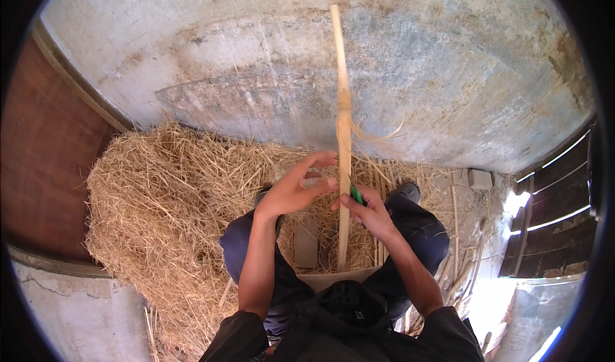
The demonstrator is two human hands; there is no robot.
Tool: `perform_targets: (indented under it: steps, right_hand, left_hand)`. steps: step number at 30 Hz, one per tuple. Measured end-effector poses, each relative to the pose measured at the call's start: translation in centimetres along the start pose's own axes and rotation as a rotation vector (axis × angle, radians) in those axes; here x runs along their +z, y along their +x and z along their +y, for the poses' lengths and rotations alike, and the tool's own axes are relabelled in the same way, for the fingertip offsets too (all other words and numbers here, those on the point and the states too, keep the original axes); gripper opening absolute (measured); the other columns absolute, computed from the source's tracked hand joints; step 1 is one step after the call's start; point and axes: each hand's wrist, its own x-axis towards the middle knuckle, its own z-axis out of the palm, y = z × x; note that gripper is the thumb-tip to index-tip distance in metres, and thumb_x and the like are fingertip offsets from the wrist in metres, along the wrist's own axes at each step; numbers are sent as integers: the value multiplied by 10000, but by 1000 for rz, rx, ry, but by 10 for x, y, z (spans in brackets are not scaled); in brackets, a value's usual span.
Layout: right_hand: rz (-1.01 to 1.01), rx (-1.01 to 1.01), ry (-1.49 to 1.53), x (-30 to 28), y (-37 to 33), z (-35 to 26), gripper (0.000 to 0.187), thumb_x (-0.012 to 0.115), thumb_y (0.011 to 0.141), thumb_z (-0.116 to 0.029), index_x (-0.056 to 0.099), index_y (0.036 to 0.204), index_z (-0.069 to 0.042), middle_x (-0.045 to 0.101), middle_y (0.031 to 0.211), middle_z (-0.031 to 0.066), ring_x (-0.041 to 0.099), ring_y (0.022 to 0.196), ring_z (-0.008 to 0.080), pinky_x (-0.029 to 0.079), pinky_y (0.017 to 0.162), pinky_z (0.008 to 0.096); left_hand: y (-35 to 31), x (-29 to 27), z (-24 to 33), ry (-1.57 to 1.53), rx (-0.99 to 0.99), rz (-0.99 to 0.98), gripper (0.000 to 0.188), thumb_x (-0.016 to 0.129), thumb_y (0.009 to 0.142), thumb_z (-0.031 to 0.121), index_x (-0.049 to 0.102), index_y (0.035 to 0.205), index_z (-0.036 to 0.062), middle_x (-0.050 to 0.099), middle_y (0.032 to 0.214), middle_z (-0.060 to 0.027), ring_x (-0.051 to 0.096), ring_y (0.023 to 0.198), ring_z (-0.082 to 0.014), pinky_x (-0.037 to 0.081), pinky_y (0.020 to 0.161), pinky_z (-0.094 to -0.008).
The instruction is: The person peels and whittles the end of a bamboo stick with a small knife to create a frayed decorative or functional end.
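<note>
Grip pale strip (344, 154), probably light and springy, below 12-o'clock node (344, 100). Note left fingers (323, 159) parted, right fingers (352, 203) closed around green object (356, 196).

Green handle (357, 196), pale-yellow strip (344, 145), golden straw (160, 189)

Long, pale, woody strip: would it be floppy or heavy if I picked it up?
The long, pale, woody strip is probably fairly stiff, since it runs nearly straight without sagging. It's likely light, being so slim. The thin, pale, curling strands at its side look floppy.
</note>
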Motion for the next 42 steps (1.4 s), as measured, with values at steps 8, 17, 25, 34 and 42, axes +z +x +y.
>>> perform_targets:
  steps: [8, 17, 25, 34, 42]
  right_hand:
    - [-209, 78, 1, 7, -7, -19, 375, 642, 1129, -256, 721, 1463, -106, 764, 948, -68, 498, 690, 21, 395, 609, 225]
    - [-291, 89, 18, 9, -6, -19, 368, 646, 1131, -242, 721, 1457, -87, 764, 1013, -56, 558, 804, 21, 433, 676, 222]
    - [175, -171, 100, 8, -6, -3, 354, 753, 1066, -177, 729, 1375, -5, 755, 1188, 35, 688, 1013, 111, 557, 941, 278]
    - [275, -190, 165, 17, 2, -3, 324, 874, 925, -39, 763, 1229, -32, 726, 1055, -26, 577, 798, 4, 445, 666, 216]
    - [429, -257, 156, 32, 16, -10, 200, 824, 1015, -143, 764, 1157, -17, 769, 913, 18, 648, 796, 49, 466, 675, 244]
  left_hand:
    - [0, -8, 14, -470, 4, 67, 499, 614, 1150, 256, 531, 1582, 21, 666, 1479, -155, 616, 1421, -282, 471, 1207, -487]
    - [-3, -4, 12, -366, 65, 65, 422, 673, 1120, 254, 651, 1449, -10, 798, 1196, -137, 771, 1168, -262, 610, 1024, -421]
    - [1, 0, 10, -418, 71, 177, 299, 697, 1104, 140, 696, 1363, -10, 805, 1155, -91, 765, 1107, -179, 600, 994, -352]
    - [5, 10, 1, -261, 82, 203, 245, 701, 1087, 59, 700, 1321, -15, 791, 1236, -84, 722, 1199, -149, 569, 1034, -336]
    - [8, 12, -1, -238, 85, 182, 243, 718, 1081, 76, 702, 1309, -5, 776, 1244, -80, 718, 1201, -171, 602, 1033, -381]
